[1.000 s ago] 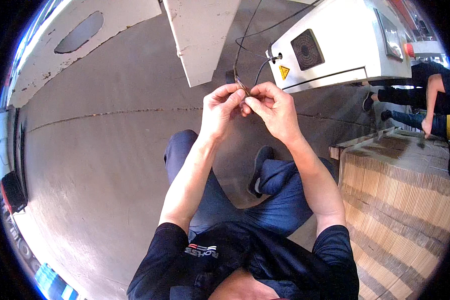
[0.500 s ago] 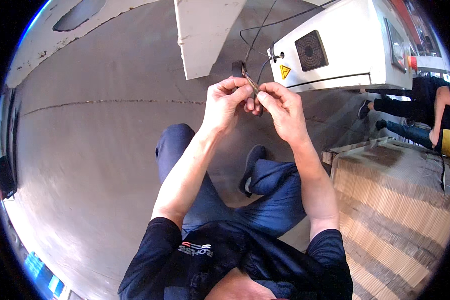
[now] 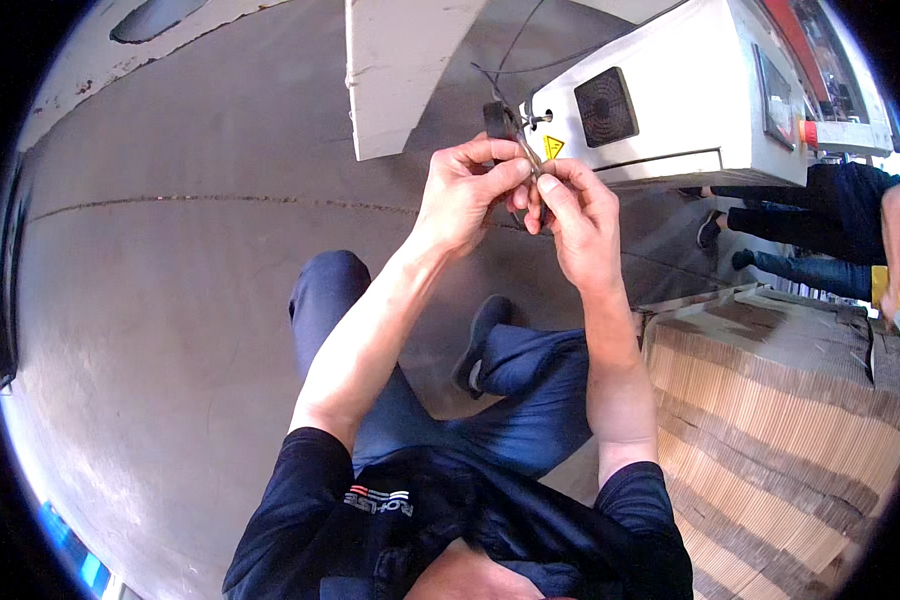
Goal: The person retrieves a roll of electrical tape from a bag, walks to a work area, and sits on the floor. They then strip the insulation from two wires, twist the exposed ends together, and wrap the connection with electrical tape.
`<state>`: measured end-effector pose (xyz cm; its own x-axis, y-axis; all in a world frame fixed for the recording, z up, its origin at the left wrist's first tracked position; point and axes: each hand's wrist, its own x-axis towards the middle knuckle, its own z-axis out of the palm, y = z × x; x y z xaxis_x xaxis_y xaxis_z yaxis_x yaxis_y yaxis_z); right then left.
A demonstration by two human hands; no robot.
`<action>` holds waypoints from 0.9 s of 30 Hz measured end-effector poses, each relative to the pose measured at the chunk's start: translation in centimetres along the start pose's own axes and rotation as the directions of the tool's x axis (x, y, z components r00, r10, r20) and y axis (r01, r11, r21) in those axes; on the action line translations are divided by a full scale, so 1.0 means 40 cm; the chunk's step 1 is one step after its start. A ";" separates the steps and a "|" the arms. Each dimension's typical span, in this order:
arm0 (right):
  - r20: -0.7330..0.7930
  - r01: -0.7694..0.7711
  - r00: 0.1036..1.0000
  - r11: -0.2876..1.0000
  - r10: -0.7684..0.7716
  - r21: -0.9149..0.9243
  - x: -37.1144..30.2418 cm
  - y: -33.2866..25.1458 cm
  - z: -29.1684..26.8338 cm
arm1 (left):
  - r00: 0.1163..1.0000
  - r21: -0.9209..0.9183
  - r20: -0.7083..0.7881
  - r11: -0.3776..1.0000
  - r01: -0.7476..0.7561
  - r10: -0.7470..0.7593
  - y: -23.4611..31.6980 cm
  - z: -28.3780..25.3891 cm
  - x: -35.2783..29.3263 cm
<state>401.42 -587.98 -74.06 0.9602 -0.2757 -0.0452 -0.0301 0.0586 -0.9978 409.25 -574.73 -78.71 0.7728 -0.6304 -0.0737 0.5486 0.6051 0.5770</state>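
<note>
My left hand (image 3: 470, 192) and right hand (image 3: 578, 215) pinch a thin cable (image 3: 529, 153), upper centre. A white cabinet (image 3: 675, 95) stands upper right.

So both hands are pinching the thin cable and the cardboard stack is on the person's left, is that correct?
Not quite: the cardboard stack is on the person's right, as the head view shows. The left hand and right hand do pinch the thin cable.

Before the left end of the cabinet (image 3: 675, 115), left hand (image 3: 467, 195) and right hand (image 3: 582, 215) are flanking the cable (image 3: 531, 155); a cardboard stack (image 3: 770, 400) is standing rightward.
</note>
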 end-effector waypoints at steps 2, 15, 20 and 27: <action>-0.011 0.032 0.999 0.998 -0.033 -0.049 -0.003 -0.010 -0.001 | 0.999 -0.007 0.035 1.000 -0.019 0.019 0.003 0.013 0.006; -0.057 0.044 0.997 0.995 -0.049 -0.090 -0.006 -0.031 -0.006 | 0.997 0.158 0.078 0.987 -0.040 0.028 0.003 0.004 0.037; -0.062 0.073 0.994 0.980 -0.086 -0.187 -0.008 -0.044 -0.008 | 0.997 0.129 0.073 0.991 -0.016 0.007 0.016 0.028 0.037; -0.136 0.146 0.967 0.906 -0.216 -0.398 -0.005 -0.042 0.005 | 0.999 0.074 -0.053 0.997 0.007 -0.003 -0.005 0.052 0.046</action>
<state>401.35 -587.84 -72.37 0.8970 -0.4099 0.1652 0.0025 -0.3690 -0.9294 409.89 -577.00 -77.28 0.7869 -0.6057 -0.1182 0.5286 0.5628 0.6354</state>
